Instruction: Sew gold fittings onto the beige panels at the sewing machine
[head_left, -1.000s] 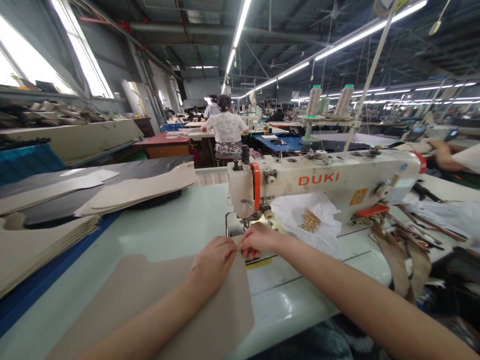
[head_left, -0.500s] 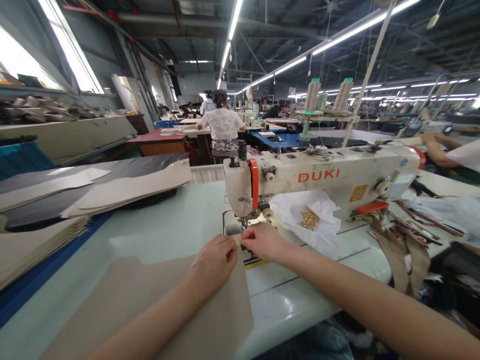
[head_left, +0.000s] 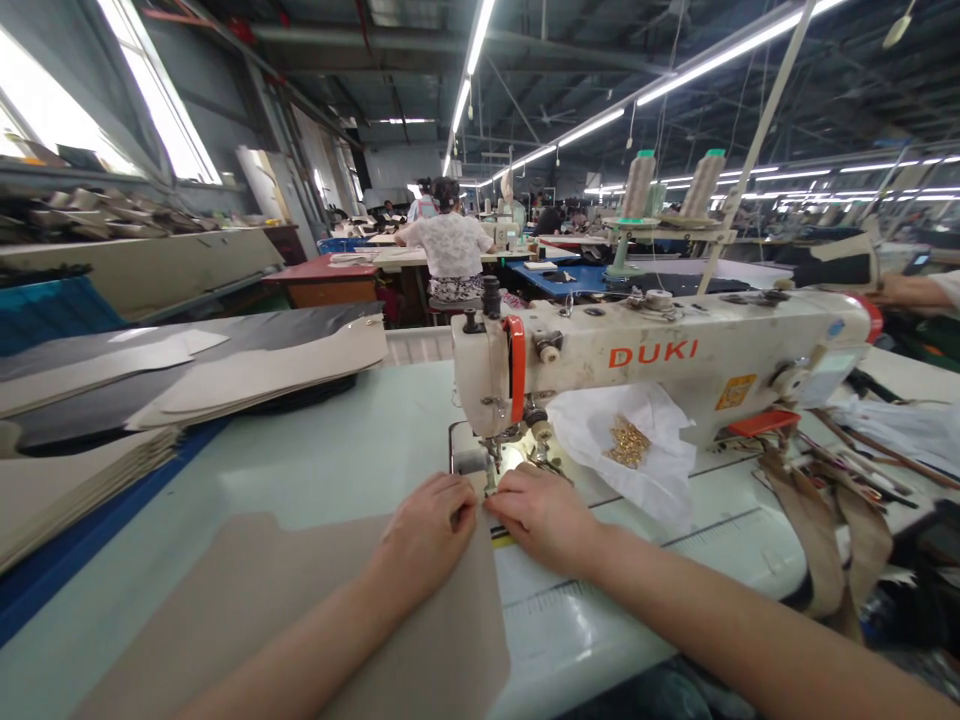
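Since half a second ago the right hand (head_left: 544, 515) has sunk from its raised pinch by the needle to lie lower on the pale green table (head_left: 337, 460); the left hand (head_left: 427, 530) has barely shifted. The right hand rests palm down, fingers pressed together, tips at the far corner of the flat beige fabric panel (head_left: 300, 610). The left hand sits on that same corner with fingers curled; whether they nip the edge I cannot tell. The panel lies flat on the table, its corner just before the presser foot (head_left: 491, 468) of the cream DUKI sewing machine (head_left: 660, 355). Under the machine's arm sits a white plastic bag of small gold-coloured metal fittings (head_left: 628, 442)
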